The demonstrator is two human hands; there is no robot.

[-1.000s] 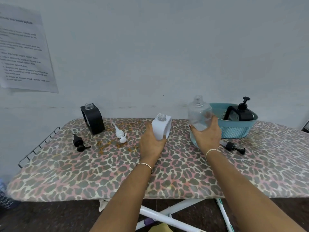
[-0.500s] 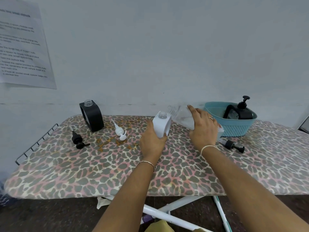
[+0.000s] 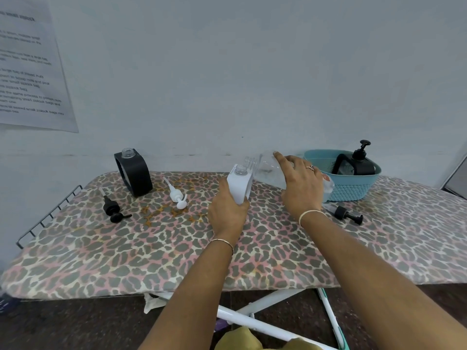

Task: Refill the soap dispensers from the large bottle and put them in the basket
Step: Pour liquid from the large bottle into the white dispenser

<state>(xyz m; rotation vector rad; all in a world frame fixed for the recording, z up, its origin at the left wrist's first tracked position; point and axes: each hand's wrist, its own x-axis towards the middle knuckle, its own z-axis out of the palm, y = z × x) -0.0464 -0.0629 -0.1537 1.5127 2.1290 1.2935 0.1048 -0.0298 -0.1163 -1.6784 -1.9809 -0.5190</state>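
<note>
Leopard-print cloth covers the ironing board (image 3: 151, 248). Its near edge runs across the lower view, and its far edge lies against the pale wall (image 3: 227, 72). A wire rack (image 3: 48, 215) juts from the left end. The widest stretch of bare cover lies along the near side, crossed by both forearms. A narrower stretch sits at the right, past the basket (image 3: 353, 190).

White legs (image 3: 252, 322) below the board are cut off by the bottom edge, as is a yellow shape (image 3: 242, 339). The printed sheet (image 3: 30, 72) on the wall is too blurred to read. The right hand (image 3: 300, 185) hides much of the large bottle (image 3: 267, 170). Whether the bottle's neck touches the white dispenser (image 3: 238, 184) cannot be told.

The white dispenser stands mid-board, leaning slightly, with its clear neck uncapped. The left hand (image 3: 227, 213) grips its lower body with curled fingers. The right hand clasps the large bottle, which is clear and tilted steeply left, its threaded mouth just beside the dispenser's opening.

At far left an open black dispenser (image 3: 134, 173) stands upright. A black pump (image 3: 113, 209) and a white pump (image 3: 177, 194) lie near it. Another black pump (image 3: 347, 214) lies just near of the teal basket, which holds a capped black dispenser (image 3: 356, 165).
</note>
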